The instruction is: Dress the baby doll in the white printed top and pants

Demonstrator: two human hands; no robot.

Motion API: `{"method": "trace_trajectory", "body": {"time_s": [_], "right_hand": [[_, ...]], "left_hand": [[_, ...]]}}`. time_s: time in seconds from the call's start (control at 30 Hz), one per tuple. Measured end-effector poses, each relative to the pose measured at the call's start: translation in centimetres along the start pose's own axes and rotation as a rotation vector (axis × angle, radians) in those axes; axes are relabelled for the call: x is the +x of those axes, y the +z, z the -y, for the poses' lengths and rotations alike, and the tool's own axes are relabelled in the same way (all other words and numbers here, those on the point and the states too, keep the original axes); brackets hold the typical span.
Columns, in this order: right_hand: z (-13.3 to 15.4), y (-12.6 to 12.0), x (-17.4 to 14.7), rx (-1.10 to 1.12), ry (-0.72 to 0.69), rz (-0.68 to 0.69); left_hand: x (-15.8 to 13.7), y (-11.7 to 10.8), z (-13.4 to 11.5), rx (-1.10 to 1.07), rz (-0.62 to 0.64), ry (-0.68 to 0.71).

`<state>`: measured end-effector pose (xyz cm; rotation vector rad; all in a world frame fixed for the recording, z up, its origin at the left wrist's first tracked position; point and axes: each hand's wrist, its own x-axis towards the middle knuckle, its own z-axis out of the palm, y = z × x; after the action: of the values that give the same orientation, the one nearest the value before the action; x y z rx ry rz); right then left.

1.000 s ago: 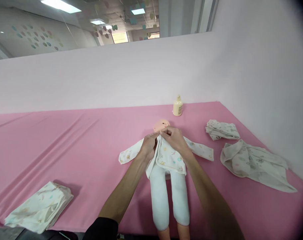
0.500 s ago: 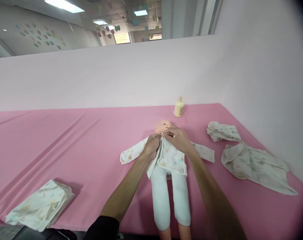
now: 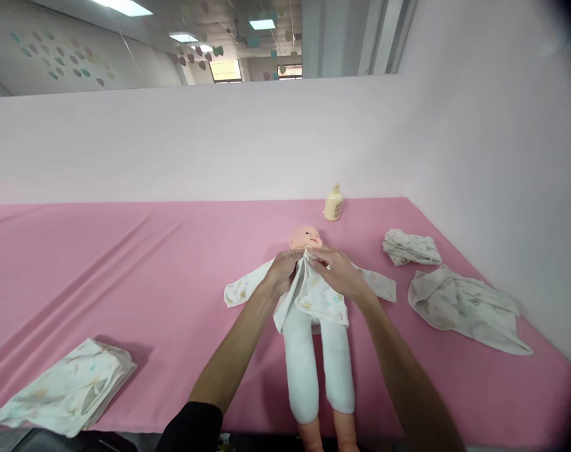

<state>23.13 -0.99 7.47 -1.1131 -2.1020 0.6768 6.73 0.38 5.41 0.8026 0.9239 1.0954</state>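
Observation:
A baby doll (image 3: 306, 237) lies on its back on the pink cloth, head toward the wall. It wears a white printed baby jacket (image 3: 320, 300) with both sleeves spread sideways, and white trousers (image 3: 300, 364). My left hand (image 3: 284, 269) pinches the jacket's front edge just below the doll's chin. Opposite it, my right hand (image 3: 336, 270) has its fingers closed on the same edge at the neckline. Below my hands the jacket front hangs partly apart. Whatever fastening lies between my fingertips is too small to make out.
A cream pump bottle (image 3: 333, 204) stands beyond the doll's head. At the right lie a folded printed cloth (image 3: 411, 247) and a loosely heaped garment (image 3: 469, 307). A folded printed cloth stack (image 3: 71, 386) rests at the front left edge. White walls (image 3: 196, 144) border the pink table (image 3: 172, 289).
My right hand has lowered slightly and its fingers lie flatter at the neckline, uncovering more of the doll's face. My left hand keeps its grip on the jacket. The view has shifted a little.

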Motion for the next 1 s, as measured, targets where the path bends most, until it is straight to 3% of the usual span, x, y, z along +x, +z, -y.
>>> {"method": "trace_trajectory", "body": {"time_s": [0.1,0.2,0.4,0.57,0.67,0.77,0.87,1.0], "right_hand": [[0.2,1.0,-1.7,0.09,0.191,-0.097],[1.0,2.3,-4.0,0.087,0.338,-0.11],[2.3,4.7,-6.4,-0.12,0.354,-0.109],[2.0,4.4,-6.7,-0.167,0.398,-0.15],[1.8,3.8,-7.1,-0.11,0.389,-0.201],[1.8,3.2,-7.5,-0.04,0.416,-0.235],[1.6,2.9,-7.7,0.02,0.449,-0.228],[0.7,2.8,-7.9,0.122,0.47,-0.162]], "left_hand": [[-0.7,-0.1,-0.2,0.151,0.012,0.032],[-2.6,-0.4,-0.5,0.45,-0.027,0.135],[-7.0,-1.9,0.6,1.001,0.018,0.263],[-7.8,-2.4,2.2,1.268,-0.194,0.315],[-8.1,-2.1,2.5,1.293,-0.291,0.394],[-8.6,-1.8,2.6,1.154,-0.355,0.432],[-8.8,-1.5,3.0,1.026,-0.37,0.446],[-8.5,-1.3,3.9,1.039,-0.361,0.528]]}}
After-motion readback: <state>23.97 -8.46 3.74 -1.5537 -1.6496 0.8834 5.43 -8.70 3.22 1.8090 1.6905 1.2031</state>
